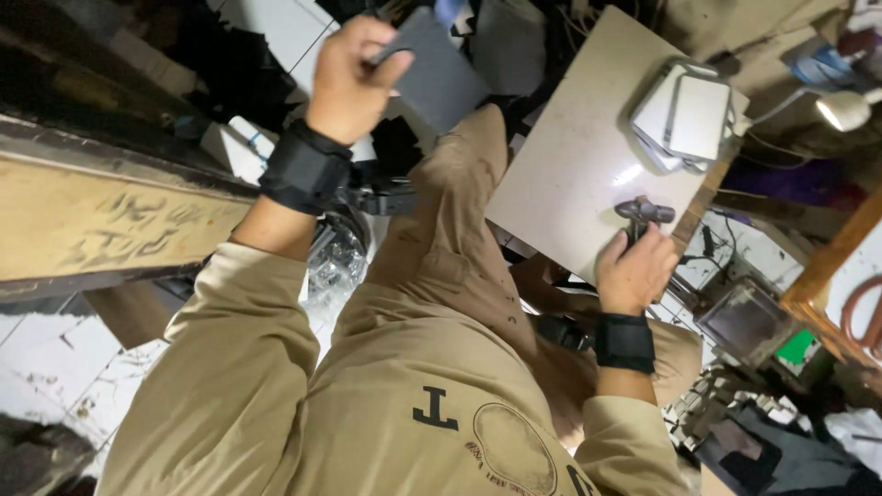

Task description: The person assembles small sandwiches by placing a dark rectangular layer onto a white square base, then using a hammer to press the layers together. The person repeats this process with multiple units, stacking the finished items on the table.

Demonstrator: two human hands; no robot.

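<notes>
A dark grey flat piece [439,73] is pinched in the closed grip of the left hand [349,78] and held up, clear of the tabletop [570,174]. On the right, the right hand [634,271] is closed around a small dark tool [643,213], pressed upright on the pale tabletop near stacked white pieces [689,115].

A small beige tabletop [570,156] was seen, on which a stack of white rectangular pieces [689,115] was laid near the far corner and a dark metal tool [643,213] was rested close to the near edge.
</notes>
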